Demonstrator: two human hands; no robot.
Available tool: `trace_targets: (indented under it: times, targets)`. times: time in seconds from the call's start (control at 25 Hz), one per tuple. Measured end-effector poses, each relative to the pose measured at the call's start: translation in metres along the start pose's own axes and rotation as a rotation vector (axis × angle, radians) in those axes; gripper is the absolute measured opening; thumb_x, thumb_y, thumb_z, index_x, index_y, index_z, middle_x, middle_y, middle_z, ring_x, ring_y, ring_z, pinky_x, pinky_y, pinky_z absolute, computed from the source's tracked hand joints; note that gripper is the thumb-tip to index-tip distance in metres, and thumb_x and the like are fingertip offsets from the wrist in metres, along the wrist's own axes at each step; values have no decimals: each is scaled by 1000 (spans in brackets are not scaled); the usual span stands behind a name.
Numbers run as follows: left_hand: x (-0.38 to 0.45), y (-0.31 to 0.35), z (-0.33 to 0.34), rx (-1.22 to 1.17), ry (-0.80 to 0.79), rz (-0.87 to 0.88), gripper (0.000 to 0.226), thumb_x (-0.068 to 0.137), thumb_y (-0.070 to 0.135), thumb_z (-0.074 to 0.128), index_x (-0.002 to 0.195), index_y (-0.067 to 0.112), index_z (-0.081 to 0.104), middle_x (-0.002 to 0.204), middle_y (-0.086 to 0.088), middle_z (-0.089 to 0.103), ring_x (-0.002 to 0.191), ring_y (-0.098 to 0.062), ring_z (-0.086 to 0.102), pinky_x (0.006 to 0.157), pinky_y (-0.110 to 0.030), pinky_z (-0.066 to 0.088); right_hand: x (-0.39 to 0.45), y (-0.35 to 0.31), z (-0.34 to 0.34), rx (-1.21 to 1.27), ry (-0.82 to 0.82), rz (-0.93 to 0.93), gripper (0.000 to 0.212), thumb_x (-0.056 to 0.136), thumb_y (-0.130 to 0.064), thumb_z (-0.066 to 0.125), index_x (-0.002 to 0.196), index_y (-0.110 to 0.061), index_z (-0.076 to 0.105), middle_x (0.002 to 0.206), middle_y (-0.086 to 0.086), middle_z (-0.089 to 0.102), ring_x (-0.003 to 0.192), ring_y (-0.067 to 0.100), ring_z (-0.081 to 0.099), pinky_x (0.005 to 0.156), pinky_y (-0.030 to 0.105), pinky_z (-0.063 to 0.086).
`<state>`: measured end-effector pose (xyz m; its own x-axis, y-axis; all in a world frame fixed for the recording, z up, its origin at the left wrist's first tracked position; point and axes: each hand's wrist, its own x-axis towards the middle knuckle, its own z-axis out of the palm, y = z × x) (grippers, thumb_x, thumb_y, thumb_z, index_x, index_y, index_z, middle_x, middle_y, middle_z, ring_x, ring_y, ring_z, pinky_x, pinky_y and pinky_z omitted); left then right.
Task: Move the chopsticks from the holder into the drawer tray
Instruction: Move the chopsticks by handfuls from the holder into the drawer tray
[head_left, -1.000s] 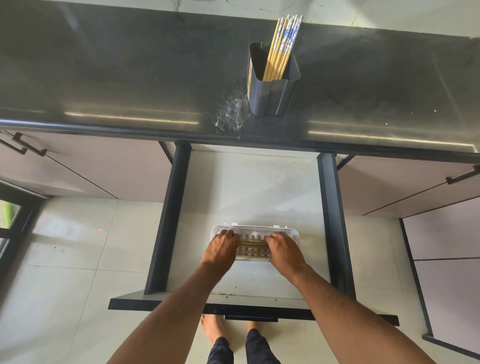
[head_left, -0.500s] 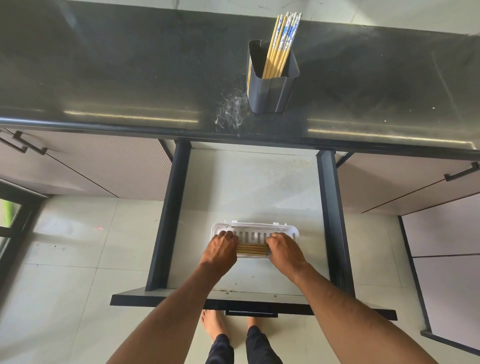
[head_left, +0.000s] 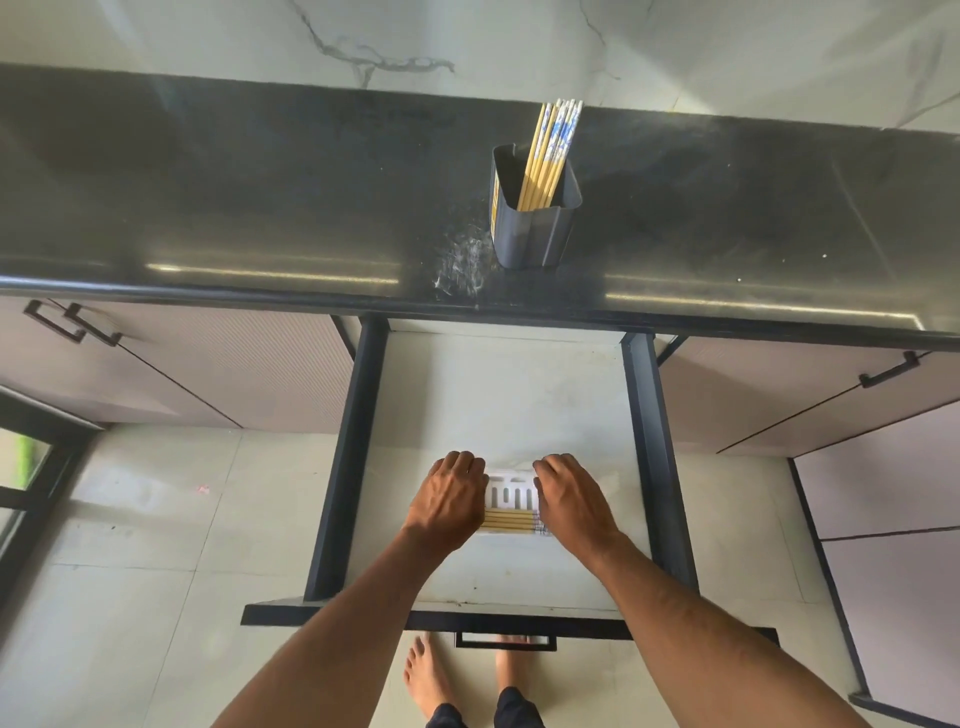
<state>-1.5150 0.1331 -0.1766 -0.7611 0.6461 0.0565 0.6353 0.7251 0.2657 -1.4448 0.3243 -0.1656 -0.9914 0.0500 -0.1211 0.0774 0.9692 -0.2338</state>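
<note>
A home kitchen — dark stone counter (head_left: 260, 208), cabinets (head_left: 208, 374), open drawer (head_left: 498, 395).

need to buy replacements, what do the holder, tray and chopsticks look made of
Holder: likely dark grey matte plastic, with moulded rounded corners.
Tray: probably white plastic, with moulded slots.
Chopsticks: yellowish, bamboo or wood by colour, with blue-and-white printed tops; could be coated, can't tell.

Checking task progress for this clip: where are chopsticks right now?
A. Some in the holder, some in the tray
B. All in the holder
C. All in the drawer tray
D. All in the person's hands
A: a bundle stands in the dark holder on the counter, and several chopsticks lie in the white tray between both hands.
</note>
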Motion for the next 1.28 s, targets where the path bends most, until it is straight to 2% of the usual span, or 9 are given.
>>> trace_targets:
  times: [0.16,0.32,0.48,0.64,0.76,0.88,1.04,1.16,1.28]
  targets:
    - [38,-9,-38,16,184,26,19,93,17,55,110,8,60,106,-7,62,97,-25,56,93,-35,45,23,-7,-39,-65,149,-1,35,91,-13,70,123,-1,65,120,16,68,111,31,65,95,38,56]
    - [84,-16,-93,83,291,30,42,96,26,48,133,6,49,128,-10,57,117,-27,52,111,-40,39,58,-18,-96,-147,222,58,56,102,-34,51,148,-3,43,152,17,46,142,34,42,119,43,35]
    - [132,-16,-148,106,370,46,45,97,24,44,137,5,44,132,-11,54,121,-29,51,115,-42,35,98,-21,-155,-199,328,47,59,106,-38,40,154,-4,31,159,16,36,149,33,30,123,43,24]
    - [185,-12,-191,74,453,99,36,97,24,40,129,9,46,121,-6,54,108,-23,51,108,-37,40,146,-18,-207,-171,444,49,57,106,-38,40,153,-6,30,157,14,38,145,29,35,121,38,29]
    - [225,-8,-207,33,523,114,34,95,21,41,126,8,45,115,-8,57,103,-23,52,102,-36,42,185,-14,-236,-122,539,-3,48,103,-32,50,144,-10,41,143,10,51,128,20,48,110,30,42]
    - [266,-6,-214,10,549,131,27,93,20,44,119,12,46,107,-5,58,97,-21,51,97,-34,41,223,-7,-254,-93,540,-50,48,99,-26,58,141,-10,44,136,8,54,118,18,51,103,31,46]
    - [323,-8,-215,-11,573,96,22,99,25,39,113,15,52,99,-2,61,90,-18,54,90,-34,50,279,16,-262,22,552,-19,47,93,-24,67,135,-9,50,128,10,58,112,20,53,96,32,52]
    - [353,-7,-213,-50,565,47,35,96,28,28,107,10,56,95,-7,64,87,-23,60,86,-37,53,312,32,-264,226,613,92,36,94,-24,67,126,-14,54,121,7,61,111,20,54,92,24,47]
    - [379,-9,-206,-133,495,-31,52,93,34,17,110,8,59,102,-9,65,94,-23,61,90,-38,52,343,45,-261,451,638,256,42,91,-20,72,128,-10,55,118,6,62,110,19,56,88,21,37]
